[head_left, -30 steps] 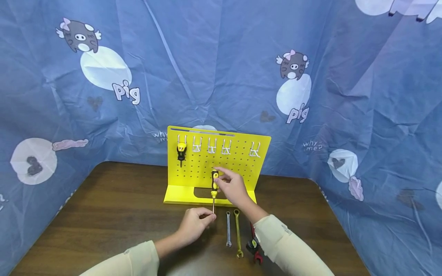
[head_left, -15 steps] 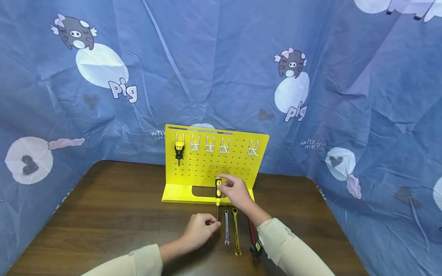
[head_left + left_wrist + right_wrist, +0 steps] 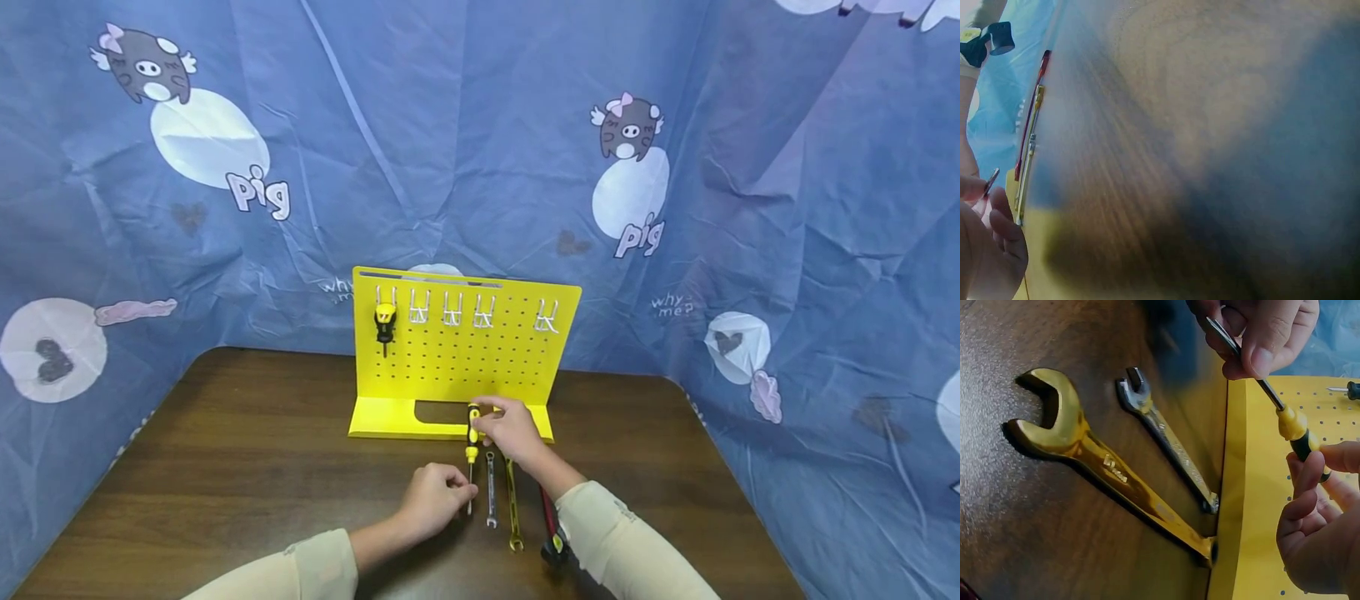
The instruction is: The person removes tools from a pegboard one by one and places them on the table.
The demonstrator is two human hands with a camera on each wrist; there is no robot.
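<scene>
A yellow-and-black screwdriver (image 3: 472, 454) stands upright in front of the pegboard between my two hands, tip down. My right hand (image 3: 513, 429) holds its handle near the top. The left hand (image 3: 433, 502) pinches the thin metal shaft close to the tip. In the right wrist view the bare shaft end of the screwdriver (image 3: 1291, 424) sticks out past the left thumb. Just right of it on the table lie a silver wrench (image 3: 491, 492) and a gold wrench (image 3: 513, 508). A red wrench (image 3: 549, 512) is partly hidden by the right wrist's camera and sleeve.
Behind the hands stands a yellow pegboard (image 3: 450, 358) with several white wire hooks (image 3: 452, 310) along its upper part. A short screwdriver (image 3: 385, 321) hangs at its left end. Blue printed cloth (image 3: 465, 167) surrounds the brown wooden table (image 3: 247, 467).
The screwdriver has come down and nearer to me, its handle leaving the front of the board, with both hands still on it. The head view has shifted slightly.
</scene>
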